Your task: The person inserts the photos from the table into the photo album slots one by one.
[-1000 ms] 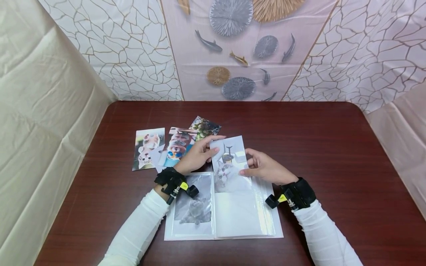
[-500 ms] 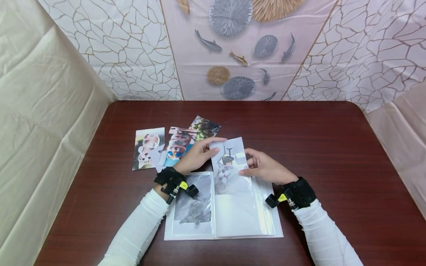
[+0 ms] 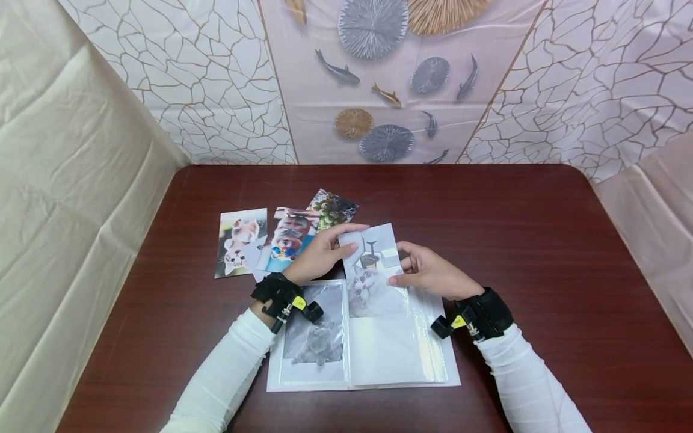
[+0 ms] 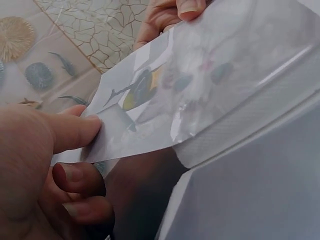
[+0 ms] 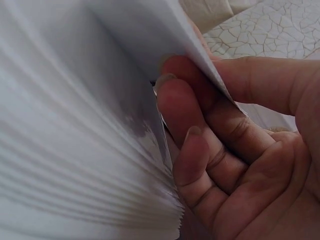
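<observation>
A photo album (image 3: 387,352) lies spread on the table. A photo print of a white cat (image 3: 373,285) sits partly inside the clear sleeve of its right page, its upper part sticking out past the sleeve's mouth. My left hand (image 3: 319,255) pinches the print near its upper left edge, thumb on the picture side (image 4: 145,100). At the right edge, my right hand (image 3: 433,273) pinches the page and sleeve between thumb and fingers. In the right wrist view, the fingers (image 5: 180,107) curl behind that page (image 5: 145,35), with more album leaves fanned below.
Left of the album lie several loose photos: a cat print (image 3: 233,240), a print with a blue lower part (image 3: 287,240) and a dark green one (image 3: 338,207). The left album page holds a greyish picture (image 3: 316,343). A patterned cloth (image 3: 379,90) hangs behind the table (image 3: 514,210).
The cat print has slid slightly down into the sleeve, its lower edge now a little deeper. Both hands keep their grips and hardly move.
</observation>
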{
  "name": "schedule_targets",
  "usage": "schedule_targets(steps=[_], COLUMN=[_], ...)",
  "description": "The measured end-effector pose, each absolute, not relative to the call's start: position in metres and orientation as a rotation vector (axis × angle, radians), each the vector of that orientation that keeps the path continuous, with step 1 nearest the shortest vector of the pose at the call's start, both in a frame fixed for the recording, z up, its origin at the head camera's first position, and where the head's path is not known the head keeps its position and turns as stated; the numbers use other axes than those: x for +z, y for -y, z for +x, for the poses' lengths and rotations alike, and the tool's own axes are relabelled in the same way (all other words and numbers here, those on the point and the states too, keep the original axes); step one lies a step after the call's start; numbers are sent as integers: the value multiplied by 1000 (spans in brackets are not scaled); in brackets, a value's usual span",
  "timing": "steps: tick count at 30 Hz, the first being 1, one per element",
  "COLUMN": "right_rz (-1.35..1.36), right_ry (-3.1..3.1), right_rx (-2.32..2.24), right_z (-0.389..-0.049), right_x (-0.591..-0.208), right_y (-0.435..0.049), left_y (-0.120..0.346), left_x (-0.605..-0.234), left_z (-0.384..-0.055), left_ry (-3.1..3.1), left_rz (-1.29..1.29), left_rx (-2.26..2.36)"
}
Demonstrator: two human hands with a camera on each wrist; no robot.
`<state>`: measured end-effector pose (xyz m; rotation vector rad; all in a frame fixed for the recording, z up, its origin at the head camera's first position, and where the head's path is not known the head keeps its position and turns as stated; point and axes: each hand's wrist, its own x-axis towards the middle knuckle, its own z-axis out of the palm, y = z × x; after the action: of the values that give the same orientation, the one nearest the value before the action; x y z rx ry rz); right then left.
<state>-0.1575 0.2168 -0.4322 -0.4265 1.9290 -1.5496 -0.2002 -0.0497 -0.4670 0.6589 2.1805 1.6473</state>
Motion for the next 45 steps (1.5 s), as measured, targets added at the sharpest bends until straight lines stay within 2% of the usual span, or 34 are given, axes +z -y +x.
schedule_targets(steps=[22, 45], right_rz=[-435, -438], right_ry=[-1944, -1932], right_rx=[-1539, -1556], right_z=[-157, -157], right_x=[-432, -431], right_y=[-217, -218], left_y=[57, 55], left_x=[-464, -467], left_z=[-203, -200], left_ry=[-1949, -2049], left_rz=[743, 827], left_rx=[1698, 1567])
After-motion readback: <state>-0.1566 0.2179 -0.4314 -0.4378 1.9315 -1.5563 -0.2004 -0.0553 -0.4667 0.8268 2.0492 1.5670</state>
